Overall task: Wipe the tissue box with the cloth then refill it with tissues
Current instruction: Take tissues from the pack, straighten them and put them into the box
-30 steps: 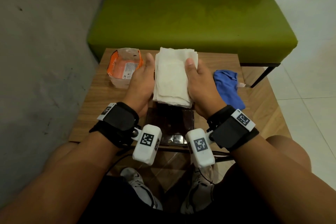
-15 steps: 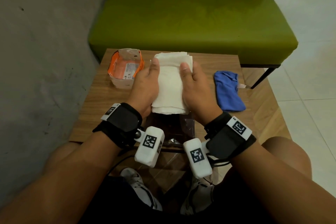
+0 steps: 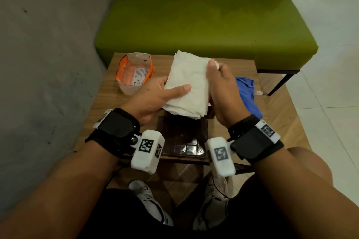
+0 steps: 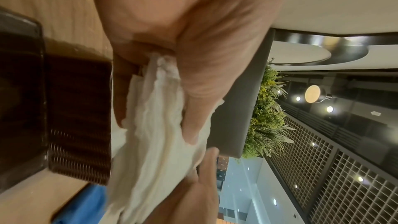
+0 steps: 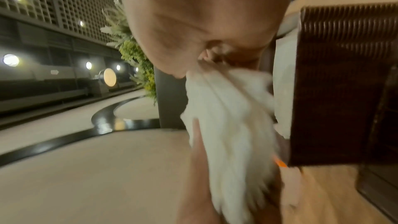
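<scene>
I hold a thick stack of white tissues (image 3: 189,85) with both hands, tilted above the dark brown woven tissue box (image 3: 182,136). My left hand (image 3: 171,88) grips the stack's left side, thumb across the top and fingers underneath. At the right edge, my right hand (image 3: 214,75) pinches the stack, thumb on top. The left wrist view shows the tissues (image 4: 159,134) next to the box (image 4: 79,117). In the right wrist view the tissues (image 5: 232,125) hang beside the box (image 5: 344,83). The blue cloth (image 3: 246,93) lies on the table to the right.
An opened orange tissue packet (image 3: 134,72) sits at the back left of the small wooden table (image 3: 108,101). A green bench (image 3: 204,23) stands behind it and a grey wall (image 3: 48,54) runs along the left. My knees and shoes are below the table's front edge.
The tissue stack has come up off the box and now tilts. My left thumb has swung across its top, and my right hand has shifted to pinch the right edge.
</scene>
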Demonstrator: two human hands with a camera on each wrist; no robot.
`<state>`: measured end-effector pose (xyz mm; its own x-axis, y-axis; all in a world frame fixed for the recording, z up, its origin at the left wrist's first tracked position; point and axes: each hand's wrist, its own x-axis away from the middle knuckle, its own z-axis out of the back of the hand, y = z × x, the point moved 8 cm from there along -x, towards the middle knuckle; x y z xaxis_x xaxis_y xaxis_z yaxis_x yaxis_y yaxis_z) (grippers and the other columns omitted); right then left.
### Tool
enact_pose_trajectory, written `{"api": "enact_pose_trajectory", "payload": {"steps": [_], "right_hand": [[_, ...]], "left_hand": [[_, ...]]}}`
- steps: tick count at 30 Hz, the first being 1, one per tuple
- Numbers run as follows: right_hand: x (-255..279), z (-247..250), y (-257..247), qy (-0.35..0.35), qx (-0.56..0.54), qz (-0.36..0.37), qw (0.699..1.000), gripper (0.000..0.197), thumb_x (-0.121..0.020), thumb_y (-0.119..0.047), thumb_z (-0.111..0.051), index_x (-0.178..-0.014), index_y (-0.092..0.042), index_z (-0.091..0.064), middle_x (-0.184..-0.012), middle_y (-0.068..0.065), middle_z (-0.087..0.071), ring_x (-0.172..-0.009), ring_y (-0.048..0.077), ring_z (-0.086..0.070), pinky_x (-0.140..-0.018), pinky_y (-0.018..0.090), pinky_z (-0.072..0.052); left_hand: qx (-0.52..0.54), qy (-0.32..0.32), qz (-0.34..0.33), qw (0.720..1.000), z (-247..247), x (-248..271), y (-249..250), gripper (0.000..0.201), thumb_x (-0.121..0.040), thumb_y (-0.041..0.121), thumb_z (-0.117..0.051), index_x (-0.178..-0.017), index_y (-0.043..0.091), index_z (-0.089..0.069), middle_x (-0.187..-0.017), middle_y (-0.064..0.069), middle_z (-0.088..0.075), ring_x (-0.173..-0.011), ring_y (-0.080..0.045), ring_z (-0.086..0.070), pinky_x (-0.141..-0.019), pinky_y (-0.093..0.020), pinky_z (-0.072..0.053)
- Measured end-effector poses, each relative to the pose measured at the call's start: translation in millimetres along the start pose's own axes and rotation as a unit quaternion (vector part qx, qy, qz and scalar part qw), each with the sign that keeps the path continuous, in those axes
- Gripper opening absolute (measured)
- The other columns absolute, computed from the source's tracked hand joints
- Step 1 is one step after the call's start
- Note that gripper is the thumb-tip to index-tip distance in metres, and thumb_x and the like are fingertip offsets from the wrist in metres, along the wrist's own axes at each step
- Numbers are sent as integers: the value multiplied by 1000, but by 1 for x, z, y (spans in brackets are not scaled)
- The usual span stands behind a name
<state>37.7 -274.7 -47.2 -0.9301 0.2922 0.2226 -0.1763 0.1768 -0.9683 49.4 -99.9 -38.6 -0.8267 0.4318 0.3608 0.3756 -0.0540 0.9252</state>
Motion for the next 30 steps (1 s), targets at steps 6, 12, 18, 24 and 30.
{"api": "enact_pose_trajectory", "payload": {"steps": [6, 12, 18, 24, 30], "right_hand": [[-3, -3, -24, -206, 52, -99, 972, 65, -91, -51, -77, -140, -12, -61, -123, 10, -78, -112, 31, -76, -83, 43, -63], [-7, -10, -24, -208, 152, -75, 963, 36, -99, -23, -75, -129, -6, -67, -113, 14, -79, -95, 25, -79, -68, 34, -64], [-5, -7, -13, -34, 93, 1, 995, 33, -113, -33, -47, -130, -7, -59, -118, 23, -71, -90, 36, -75, -50, 36, -56], [8, -10, -17, 12, 62, 41, 997, 28, -100, -44, -70, -114, -20, -66, -101, -1, -76, -86, 16, -76, -53, 34, -56], [-5, 11, -19, 55, 29, 46, 997, 13, -104, -23, -66, -109, -14, -58, -108, 12, -69, -91, 20, -67, -82, 43, -59]], "left_hand": [[-101, -82, 47, 990, 3, 5, 0, 40, -91, 17, -80, -128, 4, -71, -119, -13, -81, -110, -28, -79, -83, -33, -65], [-60, -23, 69, 996, 17, -4, 3, 58, -77, 21, -86, -129, 1, -72, -121, -17, -80, -117, -34, -76, -102, -45, -62], [98, 155, 41, 982, 34, -15, -3, 30, -102, 34, -72, -123, 13, -74, -120, -8, -81, -110, -24, -79, -101, -48, -61], [25, 183, 2, 983, 24, -19, -4, 31, -110, 41, -59, -130, 19, -70, -118, 1, -82, -109, -18, -79, -104, -46, -61], [-46, 151, -46, 986, 26, -29, -2, 26, -113, 39, -52, -126, 26, -70, -127, 4, -78, -124, -17, -72, -115, -47, -52]]}}
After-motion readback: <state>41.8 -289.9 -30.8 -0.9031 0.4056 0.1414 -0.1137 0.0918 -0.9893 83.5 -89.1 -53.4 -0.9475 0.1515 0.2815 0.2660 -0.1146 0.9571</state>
